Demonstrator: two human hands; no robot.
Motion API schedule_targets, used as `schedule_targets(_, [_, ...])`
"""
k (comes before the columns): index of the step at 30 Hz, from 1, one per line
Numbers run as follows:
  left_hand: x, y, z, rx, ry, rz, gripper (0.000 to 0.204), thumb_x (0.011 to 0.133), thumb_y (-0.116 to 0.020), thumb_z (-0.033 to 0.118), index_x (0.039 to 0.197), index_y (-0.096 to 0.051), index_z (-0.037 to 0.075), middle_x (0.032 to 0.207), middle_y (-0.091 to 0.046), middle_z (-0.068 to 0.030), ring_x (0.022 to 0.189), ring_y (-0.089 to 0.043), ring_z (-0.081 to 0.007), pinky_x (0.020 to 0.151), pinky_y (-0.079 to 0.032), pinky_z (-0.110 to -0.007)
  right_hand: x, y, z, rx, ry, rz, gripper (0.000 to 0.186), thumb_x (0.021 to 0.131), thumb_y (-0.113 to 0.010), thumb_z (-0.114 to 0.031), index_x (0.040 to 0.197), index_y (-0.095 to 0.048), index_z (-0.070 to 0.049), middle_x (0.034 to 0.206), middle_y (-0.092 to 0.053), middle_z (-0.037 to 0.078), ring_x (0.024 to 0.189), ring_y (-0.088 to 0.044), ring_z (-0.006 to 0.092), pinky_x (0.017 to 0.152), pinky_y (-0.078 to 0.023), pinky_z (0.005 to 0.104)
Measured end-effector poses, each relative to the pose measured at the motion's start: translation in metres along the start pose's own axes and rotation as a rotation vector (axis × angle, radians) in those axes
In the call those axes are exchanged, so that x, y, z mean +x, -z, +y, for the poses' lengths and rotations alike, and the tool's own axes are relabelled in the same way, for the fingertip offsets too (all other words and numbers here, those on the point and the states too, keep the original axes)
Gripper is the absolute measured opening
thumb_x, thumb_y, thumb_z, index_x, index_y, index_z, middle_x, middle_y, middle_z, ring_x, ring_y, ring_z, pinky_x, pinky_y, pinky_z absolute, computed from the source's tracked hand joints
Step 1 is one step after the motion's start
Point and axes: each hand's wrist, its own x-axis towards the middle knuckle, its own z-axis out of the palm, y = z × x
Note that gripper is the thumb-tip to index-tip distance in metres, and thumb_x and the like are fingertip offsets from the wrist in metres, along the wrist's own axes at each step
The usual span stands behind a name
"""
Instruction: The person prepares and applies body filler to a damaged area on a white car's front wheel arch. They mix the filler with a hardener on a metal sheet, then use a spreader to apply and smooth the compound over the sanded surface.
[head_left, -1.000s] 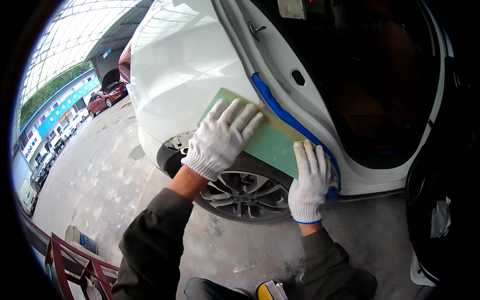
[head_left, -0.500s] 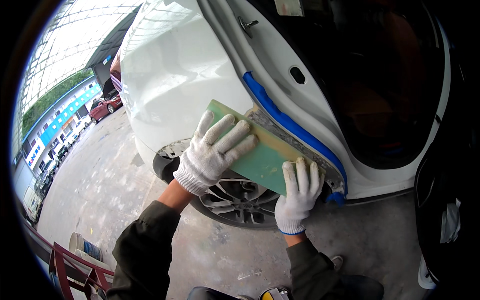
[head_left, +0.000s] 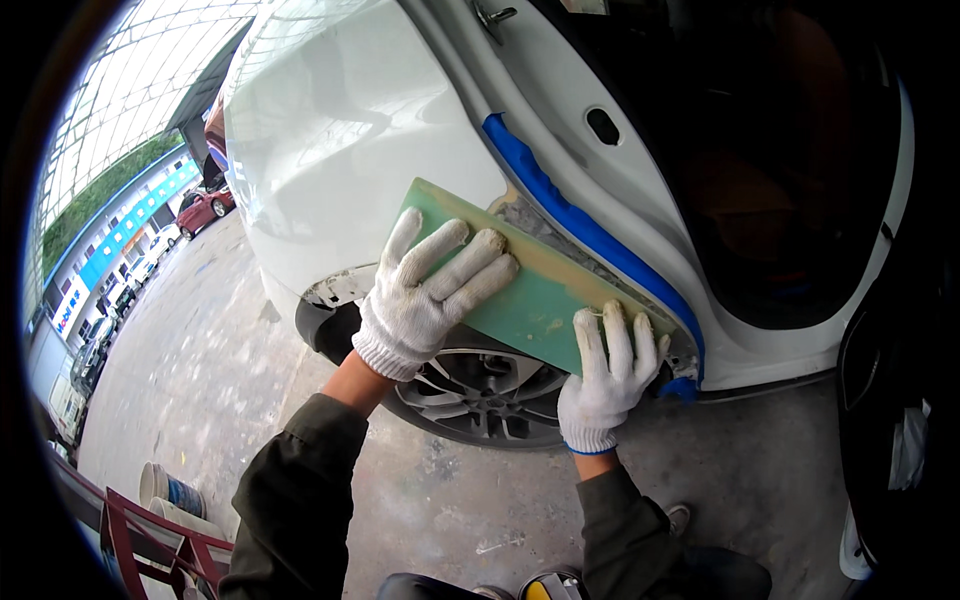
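Both my hands are in white knit gloves, holding a flat green board [head_left: 525, 315] against the rear quarter panel [head_left: 340, 150] of a white car. My left hand [head_left: 425, 300] has its fingers spread over the board's left part; its thumb is hidden. My right hand [head_left: 608, 385] is at the lower right end, fingers over the face and thumb out of sight. A grey scuffed strip [head_left: 525, 222] shows along the board's upper edge, beside blue masking tape [head_left: 595, 240] on the door opening. The wheel [head_left: 485, 405] sits below the board.
The dark open door [head_left: 880, 380] stands at right. At lower left are buckets [head_left: 170, 490] and a red metal frame [head_left: 130, 535]. A can [head_left: 545, 588] is at my feet. Parked cars, including a red one [head_left: 205, 208], line the yard on the left.
The board and both hands moved down and left from one second ago, uncovering the grey strip beside the tape, then rose slightly in the last half second.
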Motion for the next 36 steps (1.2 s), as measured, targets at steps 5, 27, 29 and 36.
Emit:
schedule_targets(5, [-0.019, 0.015, 0.012, -0.042, 0.069, -0.061, 0.059, 0.075, -0.076, 0.025, 0.131, -0.06, 0.029, 0.14, -0.055, 0.0039, 0.133, -0.044, -0.0238, 0.117, -0.03, -0.053, -0.013, -0.001, -0.003, 0.023, 0.042, -0.036, 0.035, 0.083, -0.062, -0.006, 0.114, -0.069, -0.023, 0.133, -0.053, -0.001, 0.127, -0.042, 0.0327, 0.112, -0.029, 0.0623])
schedule_targets(27, [-0.194, -0.009, 0.139, -1.116, 0.675, -1.105, 0.046, 0.083, -0.071, 0.034, 0.127, -0.064, 0.018, 0.114, -0.069, -0.0149, 0.109, -0.063, -0.0328, 0.092, -0.05, -0.04, -0.27, -0.023, 0.019, 0.643, -0.598, -1.324, 0.042, 0.081, -0.074, -0.039, 0.101, -0.068, -0.002, 0.087, -0.068, 0.023, 0.084, -0.068, 0.0362, 0.073, -0.052, 0.0416])
schedule_targets(29, [-0.214, -0.03, 0.161, -1.012, 0.767, -1.23, 0.035, 0.082, -0.071, 0.027, 0.115, -0.071, 0.015, 0.105, -0.071, -0.0152, 0.1, -0.066, -0.0342, 0.086, -0.052, -0.042, -0.255, -0.017, 0.003, 0.72, -0.588, -1.26, 0.045, 0.081, -0.074, -0.037, 0.111, -0.066, -0.004, 0.099, -0.068, 0.022, 0.096, -0.067, 0.0345, 0.083, -0.051, 0.0403])
schedule_targets(36, [-0.339, -0.109, 0.169, -0.946, 1.107, -1.222, 0.034, 0.08, -0.073, 0.031, 0.108, -0.073, 0.013, 0.092, -0.073, -0.0142, 0.084, -0.07, -0.0313, 0.076, -0.055, -0.04, -0.299, 0.003, 0.085, 0.512, -0.506, -1.641, 0.059, 0.084, -0.069, -0.032, 0.135, -0.054, -0.006, 0.13, -0.062, 0.019, 0.121, -0.058, 0.0329, 0.104, -0.044, 0.0389])
